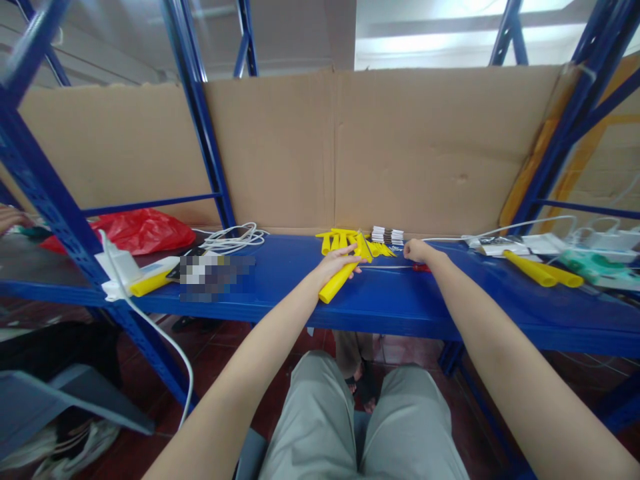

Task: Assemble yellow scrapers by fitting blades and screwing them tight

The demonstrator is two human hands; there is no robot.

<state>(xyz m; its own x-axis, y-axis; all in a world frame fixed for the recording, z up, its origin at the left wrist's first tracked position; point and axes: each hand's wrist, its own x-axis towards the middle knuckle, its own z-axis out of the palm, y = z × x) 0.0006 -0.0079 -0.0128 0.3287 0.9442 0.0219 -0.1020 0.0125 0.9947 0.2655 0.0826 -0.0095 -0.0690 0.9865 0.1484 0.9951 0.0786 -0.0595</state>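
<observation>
A yellow tube (336,285) lies slantwise across the person's left hand (336,264), over the front part of a blue shelf (285,267); the fingers wrap around it, one end pointing back toward the person, the other toward a heap of yellow pieces (331,242); the right hand (418,251) is on the shelf to the right of that heap, its fingers seemingly curled, though it is too small and turned away to tell whether they close on anything; a small red item (421,268) sits just beneath that wrist.

For this step, a light, even grip seems best, since the tube looks hollow and might crease if squeezed; a steady left hand should leave the right free for the finer work.

Counting outward: one tube in the hand; several yellow pieces in the heap, overlapping too much for an exact number; one row of small white packets (387,235) behind the right hand; two yellow tubes (530,268) farther right; one yellow roll (151,283) at left; one coil of white cable (235,237); one red plastic bag (145,230); one co-worker's hand (13,217) at the far left edge.
</observation>
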